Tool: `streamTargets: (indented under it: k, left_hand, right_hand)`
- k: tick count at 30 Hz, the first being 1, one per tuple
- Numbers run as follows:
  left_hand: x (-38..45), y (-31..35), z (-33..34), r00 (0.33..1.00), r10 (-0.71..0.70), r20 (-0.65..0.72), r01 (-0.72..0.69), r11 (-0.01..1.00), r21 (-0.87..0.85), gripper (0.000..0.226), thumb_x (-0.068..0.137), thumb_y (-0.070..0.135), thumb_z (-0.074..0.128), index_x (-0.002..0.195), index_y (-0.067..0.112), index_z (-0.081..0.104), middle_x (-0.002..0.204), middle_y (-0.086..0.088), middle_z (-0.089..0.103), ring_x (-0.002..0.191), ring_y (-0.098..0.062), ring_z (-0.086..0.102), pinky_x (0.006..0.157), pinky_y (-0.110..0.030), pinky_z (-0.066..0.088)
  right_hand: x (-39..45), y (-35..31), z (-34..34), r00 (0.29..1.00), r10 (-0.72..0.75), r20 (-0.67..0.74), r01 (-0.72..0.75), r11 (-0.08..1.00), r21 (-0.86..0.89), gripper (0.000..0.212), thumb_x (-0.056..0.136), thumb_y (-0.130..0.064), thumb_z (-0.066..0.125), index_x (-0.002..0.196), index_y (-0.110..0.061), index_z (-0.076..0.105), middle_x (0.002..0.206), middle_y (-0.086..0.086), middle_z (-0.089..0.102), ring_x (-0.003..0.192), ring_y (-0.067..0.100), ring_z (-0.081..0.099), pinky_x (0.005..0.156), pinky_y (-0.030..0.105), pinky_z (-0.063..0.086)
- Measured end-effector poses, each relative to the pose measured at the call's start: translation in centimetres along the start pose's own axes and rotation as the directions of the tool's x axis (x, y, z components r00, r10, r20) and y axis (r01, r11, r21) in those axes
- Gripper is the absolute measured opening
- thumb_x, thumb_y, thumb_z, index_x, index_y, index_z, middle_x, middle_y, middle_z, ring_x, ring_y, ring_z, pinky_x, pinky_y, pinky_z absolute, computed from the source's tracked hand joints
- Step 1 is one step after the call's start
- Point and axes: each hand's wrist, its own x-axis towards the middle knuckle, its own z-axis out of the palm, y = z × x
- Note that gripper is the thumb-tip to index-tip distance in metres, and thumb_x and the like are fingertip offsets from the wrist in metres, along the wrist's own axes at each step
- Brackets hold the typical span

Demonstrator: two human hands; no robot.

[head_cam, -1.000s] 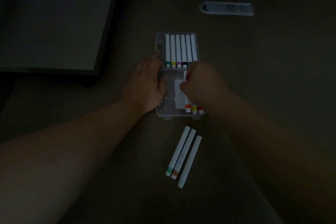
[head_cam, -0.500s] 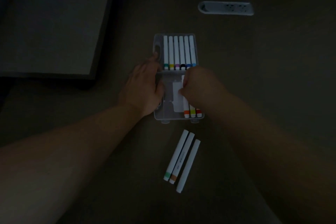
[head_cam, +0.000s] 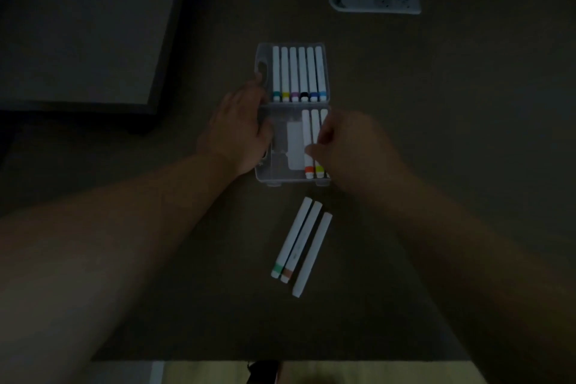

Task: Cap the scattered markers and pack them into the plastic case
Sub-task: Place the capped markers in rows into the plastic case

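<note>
- Your left hand [head_cam: 240,134] lies flat, holding the case [head_cam: 265,173] steady.
- Your right hand [head_cam: 349,146] pinches a marker [head_cam: 307,134] there.
- Loose markers [head_cam: 296,240], lower middle, look light, stiff, smooth: grab mid-barrel.

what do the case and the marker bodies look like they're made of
The case looks like clear, rigid plastic: the dark table shows through its walls and floor, and its edges catch pale highlights. The loose markers on the table look like opaque white plastic with a matte finish, showing no sharp glints, though the dim light leaves that open.
</note>
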Motion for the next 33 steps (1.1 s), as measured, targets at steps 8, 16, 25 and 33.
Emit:
streamTargets:
  k: [8,16,25,33]
  left_hand:
    - [-0.5,0.7,-0.2,1.000,-0.005,-0.009,0.006,1.000,0.008,0.047,0.094,0.039,0.054,0.139,0.025,0.044,0.135,0.000,0.055,0.127,-0.019,0.050,0.101,-0.044,0.049]
    - [-0.8,0.6,-0.1,0.999,0.026,-0.043,-0.025,0.999,0.025,0.033,0.094,0.037,0.056,0.125,0.028,0.050,0.131,-0.003,0.057,0.121,-0.019,0.053,0.098,-0.044,0.051]
    - [-0.7,0.4,0.3,0.999,0.010,-0.043,-0.009,0.999,0.035,0.036,0.094,0.037,0.055,0.128,0.028,0.048,0.140,-0.003,0.051,0.126,-0.019,0.050,0.099,-0.040,0.048]
    - [-0.6,0.5,0.0,0.999,0.011,-0.035,-0.010,1.000,0.012,0.048,0.095,0.038,0.054,0.140,0.026,0.042,0.140,0.001,0.052,0.130,-0.017,0.047,0.103,-0.040,0.046]
  right_hand:
    - [-8.3,2.2,3.0,0.963,0.147,0.227,-0.171,0.981,0.092,0.015,0.091,-0.032,0.063,0.090,-0.034,0.049,0.087,-0.010,0.052,0.075,0.002,0.051,0.062,0.017,0.040]
    - [-8.8,2.7,3.8,0.943,0.229,0.241,-0.253,0.965,0.073,0.015,0.093,-0.027,0.062,0.106,-0.023,0.058,0.098,-0.003,0.057,0.088,0.009,0.056,0.082,0.030,0.051]
    - [-8.1,2.8,3.3,0.933,0.316,0.173,-0.313,0.949,-0.048,0.048,0.086,-0.022,0.070,0.130,-0.020,0.051,0.121,0.005,0.056,0.111,0.023,0.057,0.095,0.044,0.052]
    - [-5.3,1.2,-0.5,0.987,0.148,-0.059,-0.137,0.977,0.161,0.026,0.088,-0.023,0.068,0.110,-0.026,0.054,0.102,-0.005,0.055,0.095,0.012,0.058,0.084,0.035,0.054]
